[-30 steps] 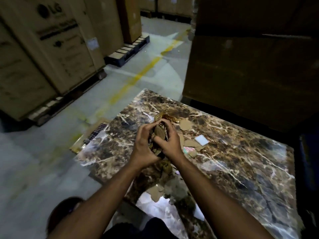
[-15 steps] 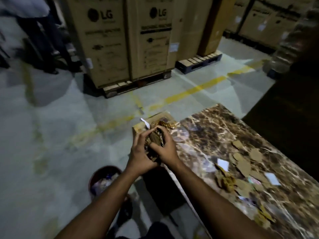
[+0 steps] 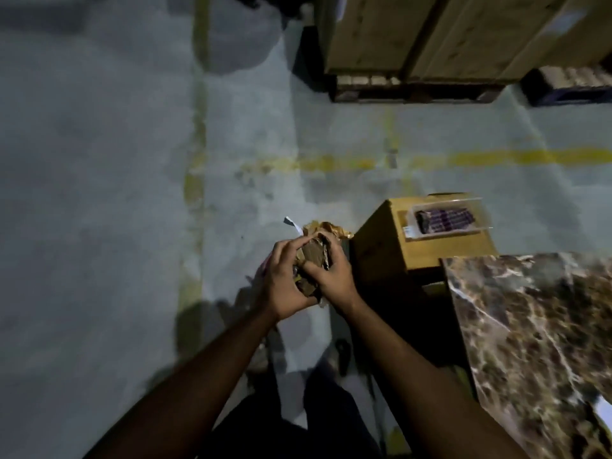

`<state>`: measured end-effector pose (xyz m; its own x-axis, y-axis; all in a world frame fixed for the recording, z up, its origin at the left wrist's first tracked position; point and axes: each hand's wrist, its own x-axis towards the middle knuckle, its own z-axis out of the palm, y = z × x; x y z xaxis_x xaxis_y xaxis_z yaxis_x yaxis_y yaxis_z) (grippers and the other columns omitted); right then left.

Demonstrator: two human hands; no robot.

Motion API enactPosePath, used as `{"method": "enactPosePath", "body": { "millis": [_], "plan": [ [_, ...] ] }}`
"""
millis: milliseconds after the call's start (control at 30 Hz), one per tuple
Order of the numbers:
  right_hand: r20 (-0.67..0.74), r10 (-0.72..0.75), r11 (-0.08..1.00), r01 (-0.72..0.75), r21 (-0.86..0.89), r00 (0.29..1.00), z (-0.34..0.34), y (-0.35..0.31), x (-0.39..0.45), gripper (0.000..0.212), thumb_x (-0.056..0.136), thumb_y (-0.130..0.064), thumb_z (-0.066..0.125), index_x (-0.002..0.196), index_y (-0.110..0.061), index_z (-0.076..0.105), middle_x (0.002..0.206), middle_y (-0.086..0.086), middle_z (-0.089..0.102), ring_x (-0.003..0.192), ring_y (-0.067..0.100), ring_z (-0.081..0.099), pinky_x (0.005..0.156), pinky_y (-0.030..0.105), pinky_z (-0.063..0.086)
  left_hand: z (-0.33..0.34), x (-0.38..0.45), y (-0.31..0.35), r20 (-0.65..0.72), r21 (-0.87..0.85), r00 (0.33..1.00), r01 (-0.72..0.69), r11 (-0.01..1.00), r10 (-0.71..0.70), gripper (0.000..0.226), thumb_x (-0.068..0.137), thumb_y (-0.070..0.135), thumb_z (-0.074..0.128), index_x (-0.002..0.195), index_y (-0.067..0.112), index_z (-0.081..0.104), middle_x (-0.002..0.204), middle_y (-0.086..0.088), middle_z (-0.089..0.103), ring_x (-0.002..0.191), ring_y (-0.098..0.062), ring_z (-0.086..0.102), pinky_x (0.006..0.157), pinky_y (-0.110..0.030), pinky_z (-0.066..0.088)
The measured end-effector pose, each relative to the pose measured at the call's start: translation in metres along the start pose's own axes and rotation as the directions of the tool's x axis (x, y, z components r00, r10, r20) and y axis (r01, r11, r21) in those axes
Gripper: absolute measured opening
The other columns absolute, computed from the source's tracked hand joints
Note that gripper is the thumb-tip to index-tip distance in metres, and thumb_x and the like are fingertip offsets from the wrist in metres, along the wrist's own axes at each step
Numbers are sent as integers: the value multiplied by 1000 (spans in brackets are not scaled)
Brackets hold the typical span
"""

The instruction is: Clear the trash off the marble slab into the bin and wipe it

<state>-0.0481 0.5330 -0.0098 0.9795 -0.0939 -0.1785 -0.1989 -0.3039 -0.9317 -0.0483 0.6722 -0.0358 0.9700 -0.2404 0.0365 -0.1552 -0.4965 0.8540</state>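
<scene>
Grey concrete floor fills frame; both hands, left hand & right hand, curled tight round cardboard scraps at centre, so I'd keep them cupped till over bin, which isn't in view.

Brown marble slab veined white, tan cardboard scraps, grey floor striped worn yellow, box seemingly ochre

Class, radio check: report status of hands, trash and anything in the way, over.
Left hand and right hand both grip trash bundle. Bundle off marble slab, above floor. Bin not in view. Cardboard box close right.
</scene>
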Motion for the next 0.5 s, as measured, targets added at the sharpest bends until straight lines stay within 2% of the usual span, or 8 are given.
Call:
{"method": "enactPosePath", "body": {
  "millis": [67,133,167,233,267,333,400,500],
  "plan": [
    [73,44,999,-44,-3,996,17,34,24,46,70,-35,66,115,-38,57,111,-22,63,106,2,61,93,28,50,16,6,-35,-17,16,998,57,998,-57,110,46,39,88,143,41,37,137,9,42,125,-22,54,99,-48,50],
    [122,84,996,-86,17,989,35,77,47,51,70,-33,68,120,-30,58,116,-8,65,111,14,62,100,41,50,36,13,-73,-16,46,994,105,993,-104,109,48,40,86,146,32,39,139,4,40,129,-28,50,103,-49,47],
    [141,113,992,-120,43,984,44,102,59,55,70,-32,69,123,-28,56,119,-4,64,114,13,61,102,39,48,48,17,-94,-15,48,990,138,989,-137,108,49,41,85,147,27,41,139,2,40,130,-29,48,105,-48,46],
    [175,161,983,-173,59,971,65,157,86,57,73,-24,71,127,-25,53,119,-8,62,114,-3,58,102,28,46,75,28,-146,-4,51,985,175,983,-175,104,52,43,83,146,21,43,144,-6,42,134,-31,44,108,-44,43],
    [202,186,977,-202,64,962,73,178,97,56,74,-21,71,127,-24,53,118,-9,62,113,-4,58,102,27,46,88,32,-170,9,60,980,197,978,-198,104,52,44,82,146,22,43,145,-9,42,135,-31,43,108,-43,43],
    [232,247,960,-271,76,941,95,242,123,55,74,-23,70,127,-26,54,118,-4,65,113,9,61,103,38,49,123,43,-230,40,70,961,271,960,-274,108,52,42,84,149,32,38,150,-10,38,139,-32,40,107,-47,45],
    [284,301,943,-329,55,910,114,304,148,54,75,-26,69,126,-30,54,117,-2,66,111,15,63,101,43,50,159,50,-289,70,61,938,335,940,-339,113,52,34,92,149,40,34,153,-8,35,142,-29,38,109,-48,45],
    [359,401,902,-432,8,843,139,392,177,54,79,-33,68,130,-25,54,117,1,69,111,20,65,100,47,52,208,56,-365,152,57,901,402,914,-406,113,59,23,94,154,30,34,151,-12,38,140,-27,39,112,-47,41]
  ]
}}
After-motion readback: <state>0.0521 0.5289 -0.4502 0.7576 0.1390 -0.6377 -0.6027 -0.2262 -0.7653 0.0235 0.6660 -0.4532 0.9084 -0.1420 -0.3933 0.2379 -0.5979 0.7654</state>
